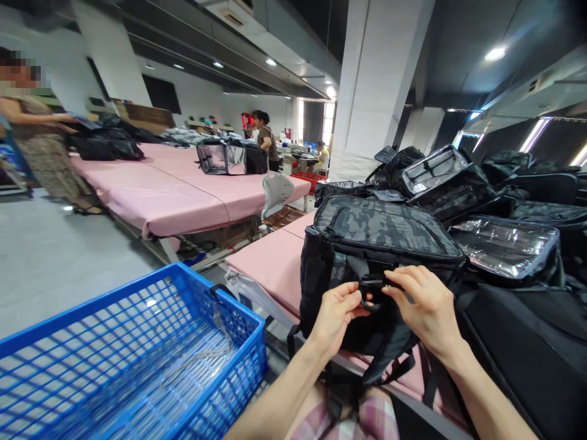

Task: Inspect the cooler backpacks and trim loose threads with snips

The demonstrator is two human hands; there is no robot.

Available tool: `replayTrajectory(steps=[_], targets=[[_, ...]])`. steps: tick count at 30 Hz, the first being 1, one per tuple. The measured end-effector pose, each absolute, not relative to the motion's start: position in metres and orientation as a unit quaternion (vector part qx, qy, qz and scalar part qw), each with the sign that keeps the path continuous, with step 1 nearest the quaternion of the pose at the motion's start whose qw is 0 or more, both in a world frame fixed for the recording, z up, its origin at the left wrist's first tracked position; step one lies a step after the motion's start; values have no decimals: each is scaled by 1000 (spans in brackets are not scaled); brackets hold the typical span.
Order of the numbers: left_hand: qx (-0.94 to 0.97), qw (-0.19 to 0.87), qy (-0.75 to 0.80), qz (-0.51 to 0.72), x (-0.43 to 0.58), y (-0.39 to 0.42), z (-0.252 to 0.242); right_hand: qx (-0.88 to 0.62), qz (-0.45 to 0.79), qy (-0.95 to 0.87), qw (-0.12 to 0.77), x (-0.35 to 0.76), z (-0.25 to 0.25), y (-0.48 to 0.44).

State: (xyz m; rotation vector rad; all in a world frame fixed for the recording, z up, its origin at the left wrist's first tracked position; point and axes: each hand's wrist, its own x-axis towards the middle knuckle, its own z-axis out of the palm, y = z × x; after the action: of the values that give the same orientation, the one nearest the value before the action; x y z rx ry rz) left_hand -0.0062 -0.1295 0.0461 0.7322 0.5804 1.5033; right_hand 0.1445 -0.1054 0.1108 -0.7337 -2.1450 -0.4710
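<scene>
A black bag with a camouflage top (387, 226) stands on the pink-covered table in front of me. At its near side, both hands pinch a short black strap (372, 286); whether a buckle sits on it I cannot make out. My left hand (335, 313) grips the strap from the left with thumb and fingertips. From the right, my right hand (424, 302) holds the other end between thumb and fingers. Below them, a wider black strap (389, 351) hangs off the bag toward my lap.
A blue plastic crate (183, 275) stands at lower left. More bags, some with silver lining (509, 244), are piled on the right. Behind, a long pink table (169, 177) carries an open silver-lined bag (224, 157). One person (36, 131) stands at left; others work farther back.
</scene>
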Motion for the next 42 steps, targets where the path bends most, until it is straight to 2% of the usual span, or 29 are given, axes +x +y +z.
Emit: replayTrajectory(steps=[5, 11, 20, 28, 33, 38, 42], targets=[[299, 650, 236, 658, -6, -132, 44, -297, -222, -841, 395, 140, 108, -107], [181, 756, 161, 609, -11, -133, 44, -308, -122, -849, 412, 150, 106, -104], [307, 660, 221, 649, -12, -130, 49, -303, -38, -860, 408, 143, 100, -100], [339, 631, 256, 649, -17, -131, 47, -350, 148, -819, 430, 142, 98, -93], [346, 622, 268, 649, -16, -130, 44, -331, 77, -848, 406, 144, 95, -93], [368, 568, 318, 664, -15, -131, 44, -325, 35, -845, 422, 146, 95, -95], [380, 532, 344, 674, -14, -132, 47, -306, -39, -863, 400, 143, 97, -98]])
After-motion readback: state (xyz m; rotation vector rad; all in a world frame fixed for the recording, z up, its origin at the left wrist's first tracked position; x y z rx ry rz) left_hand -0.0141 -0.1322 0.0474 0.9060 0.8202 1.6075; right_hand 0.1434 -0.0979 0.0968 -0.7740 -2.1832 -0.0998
